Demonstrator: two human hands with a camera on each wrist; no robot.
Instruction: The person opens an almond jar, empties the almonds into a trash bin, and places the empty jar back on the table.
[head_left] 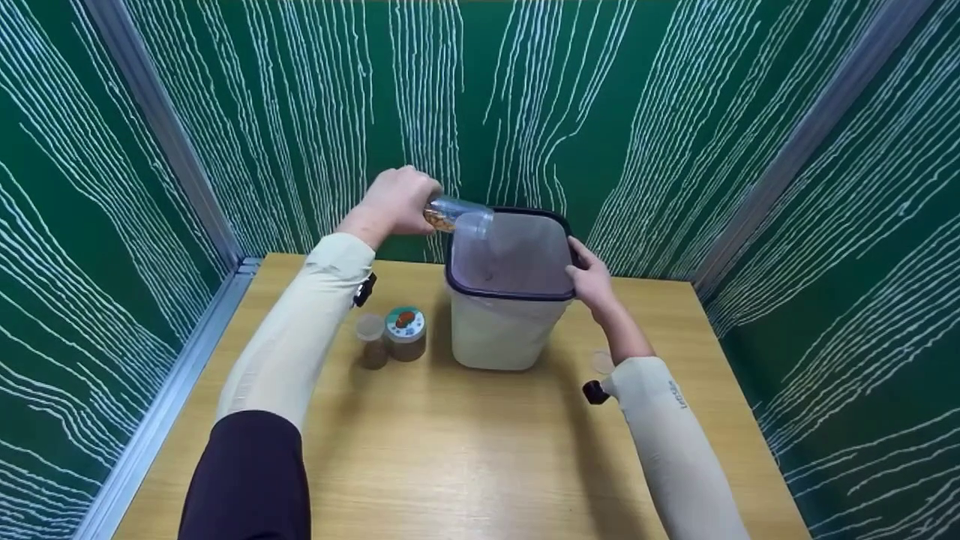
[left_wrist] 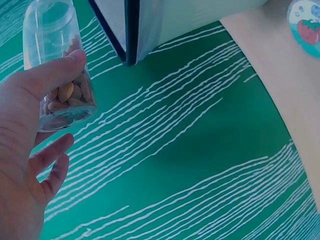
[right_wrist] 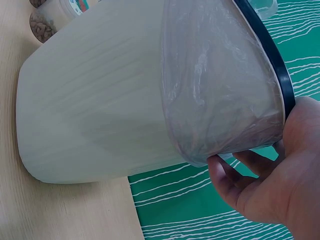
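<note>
My left hand [head_left: 400,201] grips a clear plastic jar [head_left: 461,214] tilted almost level, its mouth end over the left rim of a white trash bin [head_left: 499,334]. In the left wrist view, brown nuts [left_wrist: 67,92] lie toward the jar's base, under the thumb. A clear plastic liner [right_wrist: 220,80] is folded over the bin's dark rim [right_wrist: 275,57]. On the bin's right side, my right hand [head_left: 592,277] holds the rim, with fingertips against the outside of the liner. The inside of the bin shows only partly.
Left of the bin, a jar with a strawberry-picture lid [head_left: 405,321] stands beside a small clear-lidded jar [head_left: 373,349] with brown contents. A clear round lid [head_left: 602,361] lies on the wooden table [head_left: 450,465] near my right wrist. Green walls with white lines [head_left: 420,90] surround the table.
</note>
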